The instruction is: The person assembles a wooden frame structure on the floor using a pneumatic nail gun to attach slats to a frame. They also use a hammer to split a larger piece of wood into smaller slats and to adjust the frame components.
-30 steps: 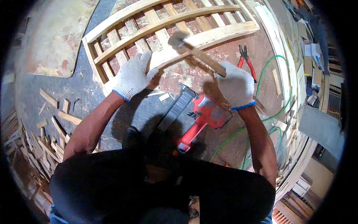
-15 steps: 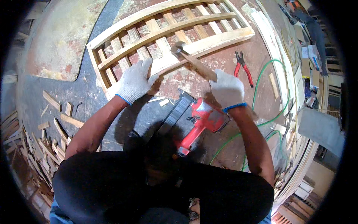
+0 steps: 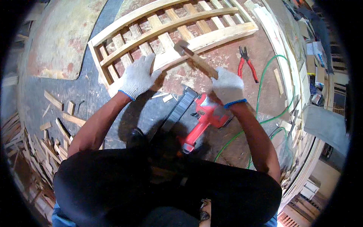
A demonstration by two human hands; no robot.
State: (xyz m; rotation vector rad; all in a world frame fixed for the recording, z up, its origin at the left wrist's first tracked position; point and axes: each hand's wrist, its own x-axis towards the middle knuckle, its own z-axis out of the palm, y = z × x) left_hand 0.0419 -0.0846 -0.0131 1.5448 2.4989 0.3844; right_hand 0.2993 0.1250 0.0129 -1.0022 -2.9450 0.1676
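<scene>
My left hand (image 3: 137,76), in a white knit glove with a blue cuff, grips the near rail of a slatted wooden frame (image 3: 164,64), fingers over the rail and thumb to the right. A hammer (image 3: 201,64) with a wooden handle is in my right hand (image 3: 228,86), gloved the same way, its fingers closed round the handle. The hammer's metal head is at the middle of that near rail; whether it touches the wood I cannot tell. Just below my hands lies a red nail gun (image 3: 205,117) with a long dark magazine.
Red-handled pliers (image 3: 247,66) lie right of the frame. A green hose (image 3: 259,90) curls along the right side. Wood offcuts (image 3: 53,100) are scattered at the left, and a worn board (image 3: 60,41) lies at the far left. Long pale planks (image 3: 274,34) line the right.
The hammer head and my right hand have shifted slightly left, and the handle has changed angle a little. My left hand stays on the near rail.
</scene>
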